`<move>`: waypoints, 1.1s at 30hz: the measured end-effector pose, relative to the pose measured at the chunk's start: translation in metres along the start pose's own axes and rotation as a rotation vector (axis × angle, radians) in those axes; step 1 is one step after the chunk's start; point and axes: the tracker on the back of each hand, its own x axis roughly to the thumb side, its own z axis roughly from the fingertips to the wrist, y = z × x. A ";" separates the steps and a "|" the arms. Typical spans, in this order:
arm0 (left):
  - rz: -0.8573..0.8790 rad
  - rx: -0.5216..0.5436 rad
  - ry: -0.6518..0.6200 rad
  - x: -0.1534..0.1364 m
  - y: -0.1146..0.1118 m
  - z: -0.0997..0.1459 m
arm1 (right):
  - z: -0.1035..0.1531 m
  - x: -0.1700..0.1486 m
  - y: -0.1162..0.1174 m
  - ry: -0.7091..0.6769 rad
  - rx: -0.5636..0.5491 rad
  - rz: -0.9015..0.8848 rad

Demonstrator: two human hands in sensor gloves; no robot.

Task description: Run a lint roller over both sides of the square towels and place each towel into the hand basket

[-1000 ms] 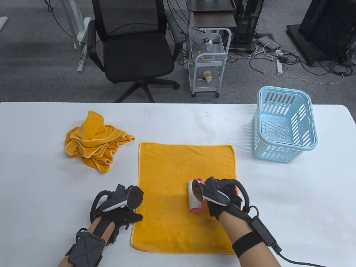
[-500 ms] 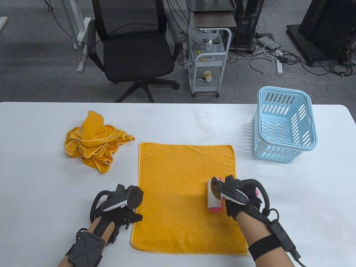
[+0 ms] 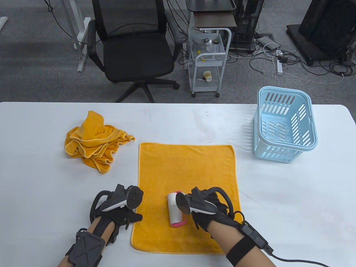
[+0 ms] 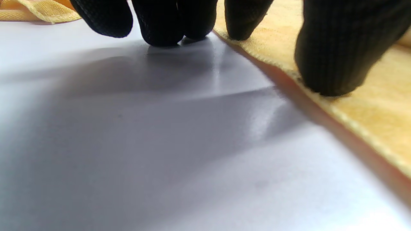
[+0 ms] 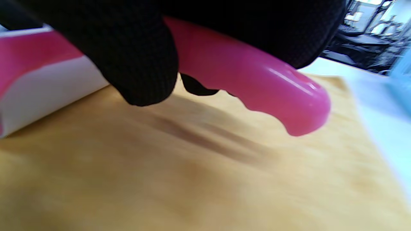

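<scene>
- We see the right hand (image 3: 211,212) with its grip closed around the pink plastic handle of the lint roller (image 3: 175,209); in the right wrist view the gloved fingers (image 5: 138,64) wrap that handle, whose free end juts out over the cloth.
- What has just changed: half a second ago the white roller drum was near the right edge of the flat orange square towel (image 3: 185,194), and now it sits left of centre in the near half — so the stroke runs sideways, right to left, across the cloth.
- A second ago the drum lay between those two spots, so we read this as back-and-forth passes over the same near band rather than one single sweep.
- The left hand (image 3: 118,207) has not moved across the three table views; its fingertips (image 4: 327,61) press the towel's left hem onto the white tabletop (image 3: 292,200), fingers straight and holding nothing — an open, pinning hand.
- The towel's outline looks unchanged, so the pinning appears to work.
- For the task, we judge the first side only part-done: the far half awaits rolling, then the flip.
- The light blue plastic hand basket (image 3: 285,128) stands well apart at the right with no towel in it, and the crumpled heap of orange towels (image 3: 93,140) waits at the left.
</scene>
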 end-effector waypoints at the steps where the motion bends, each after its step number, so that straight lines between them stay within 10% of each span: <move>1: 0.000 0.000 0.000 0.000 0.000 0.000 | 0.002 -0.012 0.001 0.035 0.034 0.021; 12: -0.008 -0.001 -0.002 0.000 0.000 0.000 | 0.023 -0.114 0.018 0.305 0.213 0.120; 25: 0.003 0.000 -0.001 0.000 0.000 0.000 | -0.045 0.003 -0.025 0.062 -0.093 -0.118; 33: 0.003 0.000 -0.004 -0.001 0.000 0.000 | -0.053 -0.001 -0.011 0.076 -0.090 -0.047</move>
